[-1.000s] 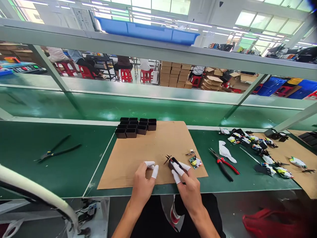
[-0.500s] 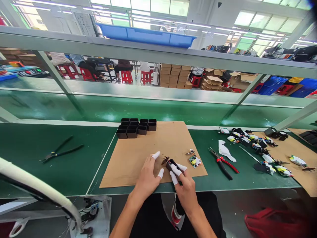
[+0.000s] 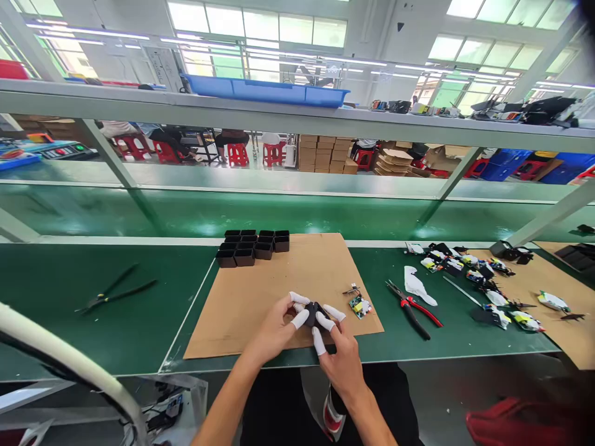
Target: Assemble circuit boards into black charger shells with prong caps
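A small black plastic housing (image 3: 314,313) is held low over the near part of the cardboard sheet (image 3: 274,291), between my two hands. My left hand (image 3: 275,328) pinches its left side with white-cotted thumb and fingers. From the right, my right hand (image 3: 343,353), also in white finger cots, grips the same housing. What sits inside it is hidden by the fingers. Just right of my hands lies a small circuit board (image 3: 360,306) with yellow and white parts. Several open black boxes (image 3: 245,256) stand in rows at the sheet's back left corner.
Red-handled pliers (image 3: 413,310) and a white cloth-like piece (image 3: 419,285) lie to the right. Several wired board assemblies (image 3: 474,275) are heaped beyond them. Dark-handled pliers (image 3: 116,290) rest at the left. A white hose (image 3: 69,359) crosses the near left; a shelf beam (image 3: 279,121) spans above.
My left hand has moved right and closed on the black housing. The dark blade-like piece that stuck out at its left no longer shows. The camera view has tilted slightly upward.
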Motion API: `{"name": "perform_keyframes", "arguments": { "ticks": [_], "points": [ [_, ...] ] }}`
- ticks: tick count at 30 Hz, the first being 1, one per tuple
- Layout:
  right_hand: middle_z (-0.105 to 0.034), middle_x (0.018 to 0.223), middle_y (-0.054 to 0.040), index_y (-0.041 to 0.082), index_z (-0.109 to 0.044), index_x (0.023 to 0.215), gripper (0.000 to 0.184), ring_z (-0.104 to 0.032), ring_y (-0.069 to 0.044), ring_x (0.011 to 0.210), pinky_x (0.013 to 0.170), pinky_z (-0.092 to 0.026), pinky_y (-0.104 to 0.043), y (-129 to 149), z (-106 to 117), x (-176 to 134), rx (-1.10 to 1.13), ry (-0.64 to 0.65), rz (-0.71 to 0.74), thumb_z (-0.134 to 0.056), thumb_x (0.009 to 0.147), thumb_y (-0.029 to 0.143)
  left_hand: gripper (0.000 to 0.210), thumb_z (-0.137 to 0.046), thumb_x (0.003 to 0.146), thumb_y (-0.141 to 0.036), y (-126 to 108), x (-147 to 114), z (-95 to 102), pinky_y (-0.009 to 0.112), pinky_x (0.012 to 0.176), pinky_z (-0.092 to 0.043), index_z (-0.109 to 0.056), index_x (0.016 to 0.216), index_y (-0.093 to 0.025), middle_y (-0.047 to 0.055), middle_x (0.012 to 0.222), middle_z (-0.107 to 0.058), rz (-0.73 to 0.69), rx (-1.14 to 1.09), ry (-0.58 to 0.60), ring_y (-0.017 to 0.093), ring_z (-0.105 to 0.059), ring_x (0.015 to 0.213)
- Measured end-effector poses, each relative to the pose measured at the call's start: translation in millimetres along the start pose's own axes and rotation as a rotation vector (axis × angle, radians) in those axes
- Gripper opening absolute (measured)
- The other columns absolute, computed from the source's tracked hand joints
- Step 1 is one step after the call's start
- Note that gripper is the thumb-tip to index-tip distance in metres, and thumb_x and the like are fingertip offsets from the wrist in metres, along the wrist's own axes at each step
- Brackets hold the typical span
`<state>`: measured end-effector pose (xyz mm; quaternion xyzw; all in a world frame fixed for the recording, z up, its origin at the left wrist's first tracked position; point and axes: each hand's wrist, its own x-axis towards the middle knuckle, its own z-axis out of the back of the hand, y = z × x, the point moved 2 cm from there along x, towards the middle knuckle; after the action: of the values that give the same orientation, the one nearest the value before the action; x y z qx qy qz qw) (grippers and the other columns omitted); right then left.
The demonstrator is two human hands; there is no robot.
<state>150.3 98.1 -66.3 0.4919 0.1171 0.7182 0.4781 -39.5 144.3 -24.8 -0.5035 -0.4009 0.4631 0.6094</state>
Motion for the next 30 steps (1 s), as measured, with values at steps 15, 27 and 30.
{"name": "perform_keyframes", "arguments": {
  "ticks": [15,27,30],
  "points": [
    [-0.080,0.130,-0.0132,0.026,-0.077,0.135,0.032,-0.080,-0.026,0.123,0.102,-0.070,-0.039,-3,3,-1,-0.022,-0.119,0.126,-0.062,0.108,0.014,0.013,-0.072,0.087,-0.034,1,-17,-43.9,0.031,0.071,-0.051,-0.069,0.083,-0.022,0.001,0.079,-0.074,-0.001,0.020,-0.311,0.020,-0.064,0.073],
    [-0.081,0.123,-0.0113,0.027,-0.080,0.128,0.029,-0.081,-0.027,0.118,0.101,-0.070,-0.040,11,5,5,-0.106,-0.057,0.054,-0.059,0.111,0.018,0.029,-0.065,0.101,-0.050,29,-10,-22.6,0.037,0.085,-0.058,-0.072,0.097,-0.022,0.005,0.092,-0.078,-0.033,0.077,-0.489,0.023,-0.072,0.087],
    [-0.079,0.121,-0.0119,0.027,-0.079,0.124,0.025,-0.082,-0.027,0.113,0.094,-0.071,-0.039,16,4,7,-0.133,-0.055,0.009,-0.058,0.111,0.022,0.027,-0.067,0.101,-0.048,27,-13,-24.7,0.037,0.082,-0.057,-0.072,0.095,-0.023,0.004,0.089,-0.078,-0.039,0.115,-0.468,0.023,-0.071,0.084]
  ]
}}
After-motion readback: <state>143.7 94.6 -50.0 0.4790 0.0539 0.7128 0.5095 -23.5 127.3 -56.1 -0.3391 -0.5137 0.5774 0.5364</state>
